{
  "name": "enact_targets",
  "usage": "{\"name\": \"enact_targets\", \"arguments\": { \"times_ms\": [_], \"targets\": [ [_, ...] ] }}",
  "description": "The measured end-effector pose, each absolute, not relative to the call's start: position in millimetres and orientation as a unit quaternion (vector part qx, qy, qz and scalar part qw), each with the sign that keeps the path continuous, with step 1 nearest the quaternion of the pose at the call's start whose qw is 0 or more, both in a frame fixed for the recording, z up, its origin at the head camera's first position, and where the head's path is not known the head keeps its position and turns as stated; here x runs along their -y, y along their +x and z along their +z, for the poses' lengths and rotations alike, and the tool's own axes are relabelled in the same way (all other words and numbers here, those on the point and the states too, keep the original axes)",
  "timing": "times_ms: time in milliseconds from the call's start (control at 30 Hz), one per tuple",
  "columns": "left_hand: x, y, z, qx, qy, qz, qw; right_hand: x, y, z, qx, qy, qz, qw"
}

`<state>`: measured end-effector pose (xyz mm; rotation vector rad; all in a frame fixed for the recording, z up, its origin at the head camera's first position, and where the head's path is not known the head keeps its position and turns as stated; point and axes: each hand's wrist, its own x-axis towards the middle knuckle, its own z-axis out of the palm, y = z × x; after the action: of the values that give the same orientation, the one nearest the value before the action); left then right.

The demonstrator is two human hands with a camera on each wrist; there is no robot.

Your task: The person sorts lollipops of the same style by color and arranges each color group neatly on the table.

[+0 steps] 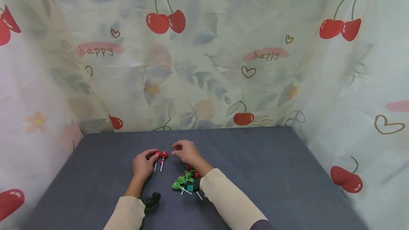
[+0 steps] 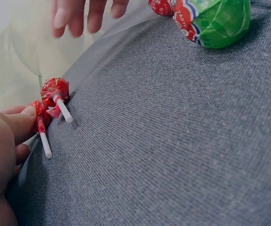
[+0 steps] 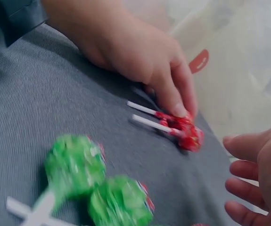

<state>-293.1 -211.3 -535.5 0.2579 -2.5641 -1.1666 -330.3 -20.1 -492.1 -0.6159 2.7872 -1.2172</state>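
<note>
My left hand (image 1: 142, 165) pinches a red-wrapped lollipop (image 2: 40, 120) between thumb and fingers, its white stick pointing toward me. Right beside it on the table lies a second red lollipop (image 1: 164, 154), stick also toward me. My right hand (image 1: 187, 153) hovers a little to the right of this pair, fingers slightly bent, with nothing in them. Beneath the right wrist is a pile with several green lollipops (image 1: 181, 179) and some red ones (image 1: 190, 168). The right sleeve and wrist device cover part of that pile.
A dark grey cloth covers the table (image 1: 255, 166). A cherry-print curtain (image 1: 204, 52) hangs behind it and at both sides. Black wrist devices are worn on the left wrist (image 1: 152, 200) and the right.
</note>
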Motion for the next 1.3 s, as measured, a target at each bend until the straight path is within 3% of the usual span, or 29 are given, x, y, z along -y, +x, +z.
{"name": "enact_targets", "arguments": {
  "times_ms": [667, 1300],
  "targets": [
    [210.7, -291.4, -534.6, 0.897, 0.091, -0.403, 0.153, -45.6, -313.9, -502.9, -0.870, -0.259, -0.411, 0.090],
    [210.4, -291.5, -535.3, 0.898, 0.092, -0.403, 0.151, -56.9, -313.4, -503.6, -0.859, -0.305, -0.382, 0.155]
  ]
}}
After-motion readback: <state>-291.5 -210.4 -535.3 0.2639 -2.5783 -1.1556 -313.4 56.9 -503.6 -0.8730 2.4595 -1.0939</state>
